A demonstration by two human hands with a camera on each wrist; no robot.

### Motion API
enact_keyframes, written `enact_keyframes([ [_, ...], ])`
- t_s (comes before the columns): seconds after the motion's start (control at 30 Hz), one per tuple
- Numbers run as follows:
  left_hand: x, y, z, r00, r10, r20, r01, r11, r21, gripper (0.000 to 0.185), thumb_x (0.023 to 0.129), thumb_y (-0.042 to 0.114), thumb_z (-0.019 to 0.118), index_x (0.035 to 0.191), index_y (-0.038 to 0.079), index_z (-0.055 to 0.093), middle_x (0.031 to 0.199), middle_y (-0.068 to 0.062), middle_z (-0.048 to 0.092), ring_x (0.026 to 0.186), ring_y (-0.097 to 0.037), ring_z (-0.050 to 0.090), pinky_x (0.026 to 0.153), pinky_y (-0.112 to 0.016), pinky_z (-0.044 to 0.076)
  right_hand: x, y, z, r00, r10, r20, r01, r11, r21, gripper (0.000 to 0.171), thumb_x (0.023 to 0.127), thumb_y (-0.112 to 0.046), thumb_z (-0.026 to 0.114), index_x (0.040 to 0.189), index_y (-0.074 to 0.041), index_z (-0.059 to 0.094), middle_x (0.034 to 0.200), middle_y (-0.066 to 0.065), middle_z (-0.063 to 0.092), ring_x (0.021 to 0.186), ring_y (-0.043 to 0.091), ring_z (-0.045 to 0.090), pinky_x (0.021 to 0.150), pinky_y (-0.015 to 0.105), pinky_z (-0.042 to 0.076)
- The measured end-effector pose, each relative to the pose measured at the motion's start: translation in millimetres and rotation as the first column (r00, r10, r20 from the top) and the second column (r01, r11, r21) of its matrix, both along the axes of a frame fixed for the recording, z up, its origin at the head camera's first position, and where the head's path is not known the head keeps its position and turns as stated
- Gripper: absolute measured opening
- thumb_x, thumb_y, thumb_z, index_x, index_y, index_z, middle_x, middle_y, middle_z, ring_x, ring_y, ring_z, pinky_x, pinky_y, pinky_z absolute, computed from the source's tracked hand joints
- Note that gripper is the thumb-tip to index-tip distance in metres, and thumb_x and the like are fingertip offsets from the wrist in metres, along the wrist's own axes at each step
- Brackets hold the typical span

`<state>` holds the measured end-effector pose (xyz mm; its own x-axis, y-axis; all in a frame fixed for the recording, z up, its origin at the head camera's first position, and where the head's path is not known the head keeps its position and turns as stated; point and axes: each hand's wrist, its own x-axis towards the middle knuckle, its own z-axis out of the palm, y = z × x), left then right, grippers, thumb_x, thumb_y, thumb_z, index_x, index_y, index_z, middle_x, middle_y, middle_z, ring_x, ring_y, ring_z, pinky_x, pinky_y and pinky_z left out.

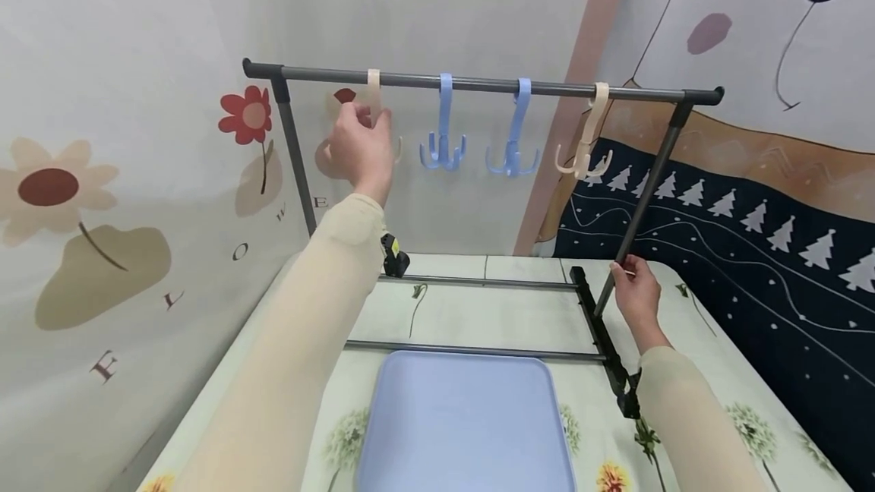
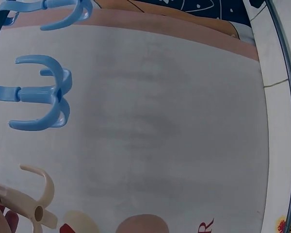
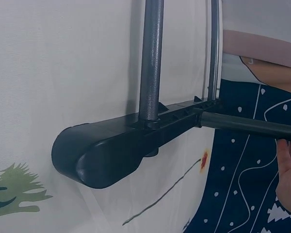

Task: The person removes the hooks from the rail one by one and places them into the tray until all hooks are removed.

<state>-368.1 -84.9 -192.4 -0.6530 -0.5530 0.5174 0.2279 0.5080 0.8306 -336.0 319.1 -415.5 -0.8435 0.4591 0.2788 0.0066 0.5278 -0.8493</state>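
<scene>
A dark metal garment rack carries hooks on its top rail (image 1: 485, 85). My left hand (image 1: 365, 146) pinches the stem of the leftmost cream hook (image 1: 374, 89), whose top loops over the rail. In the left wrist view that cream hook's prongs (image 2: 39, 208) show at the lower left. To its right hang two blue hooks, a nearer one (image 1: 444, 127) and a farther one (image 1: 514, 135), then another cream hook (image 1: 586, 143). Low on the rack's right post (image 1: 642, 207), my right hand (image 1: 636, 294) holds the tube with its fingers and thumb.
A light blue tray (image 1: 465, 424) lies on the flowered tablecloth before the rack. Two lower bars, one at the front (image 1: 478, 351), join the black feet; the right foot (image 1: 601, 344) rests beside my right hand. Printed cloth (image 1: 437, 6) hangs behind and at the sides.
</scene>
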Motion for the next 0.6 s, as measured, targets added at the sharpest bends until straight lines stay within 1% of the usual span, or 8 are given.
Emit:
enact_keyframes([
  [0.13,0.7,1.5,-0.6,1.000,-0.004,-0.010,0.004,1.000,-0.013,0.029,0.095,0.035,0.067,0.114,0.013,0.069,0.108,0.000,0.072,0.099,-0.012,0.063,0.101,-0.038,0.029,1.5,1.3,0.7,1.000,-0.006,0.005,0.006,1.000,-0.003,0.041,0.106,-0.025,0.047,0.136,0.003,0.047,0.133,0.024,0.054,0.122,0.038,0.054,0.100,0.050,0.044],
  [0.2,1.3,1.1,0.7,1.000,0.010,0.006,-0.009,0.999,-0.031,0.027,0.095,0.035,0.067,0.112,0.014,0.070,0.107,0.001,0.073,0.098,-0.012,0.063,0.099,-0.037,0.031,1.6,1.8,0.5,1.000,-0.007,0.007,0.007,1.000,-0.006,0.040,0.106,-0.024,0.048,0.135,0.003,0.048,0.132,0.024,0.054,0.122,0.038,0.055,0.100,0.050,0.044],
  [0.27,2.6,-0.3,4.6,0.999,0.027,0.036,-0.026,0.998,-0.052,0.027,0.096,0.037,0.065,0.112,0.016,0.071,0.107,0.003,0.073,0.097,-0.012,0.064,0.096,-0.037,0.035,0.9,2.1,0.4,1.000,-0.006,0.002,0.006,1.000,-0.005,0.039,0.106,-0.025,0.048,0.134,0.003,0.049,0.132,0.023,0.055,0.121,0.038,0.055,0.100,0.050,0.044],
  [0.4,5.6,-4.3,17.3,0.994,0.053,0.096,-0.045,0.996,-0.077,0.028,0.096,0.043,0.061,0.113,0.023,0.072,0.107,0.007,0.072,0.098,-0.012,0.063,0.090,-0.038,0.041,-2.1,1.9,0.3,1.000,-0.007,-0.016,0.007,1.000,0.005,0.039,0.105,-0.025,0.050,0.133,0.003,0.050,0.131,0.023,0.056,0.120,0.038,0.056,0.099,0.049,0.045],
  [0.47,6.0,-5.8,23.3,0.994,0.040,0.105,-0.032,0.997,-0.071,0.028,0.096,0.043,0.061,0.112,0.024,0.073,0.107,0.008,0.072,0.100,-0.012,0.062,0.092,-0.038,0.041,-3.1,1.8,0.2,1.000,-0.007,-0.019,0.007,1.000,0.010,0.039,0.106,-0.025,0.049,0.133,0.003,0.050,0.131,0.023,0.056,0.120,0.038,0.056,0.099,0.049,0.045],
  [0.5,5.8,-6.4,25.7,0.995,0.030,0.098,-0.023,0.997,-0.069,0.027,0.096,0.042,0.061,0.111,0.023,0.074,0.106,0.007,0.072,0.100,-0.012,0.062,0.095,-0.038,0.040,-3.4,1.8,0.3,1.000,-0.007,-0.015,0.007,1.000,0.006,0.039,0.105,-0.025,0.050,0.133,0.002,0.050,0.131,0.023,0.056,0.120,0.037,0.056,0.099,0.048,0.045],
  [0.6,4.0,-7.1,30.8,0.997,0.002,0.071,0.003,0.998,-0.059,0.023,0.096,0.037,0.063,0.108,0.021,0.075,0.104,0.006,0.073,0.099,-0.012,0.062,0.105,-0.035,0.032,-2.9,2.3,0.2,1.000,0.002,-0.007,-0.002,1.000,0.000,0.040,0.106,-0.027,0.049,0.134,0.002,0.050,0.131,0.022,0.056,0.120,0.037,0.055,0.099,0.048,0.045],
])
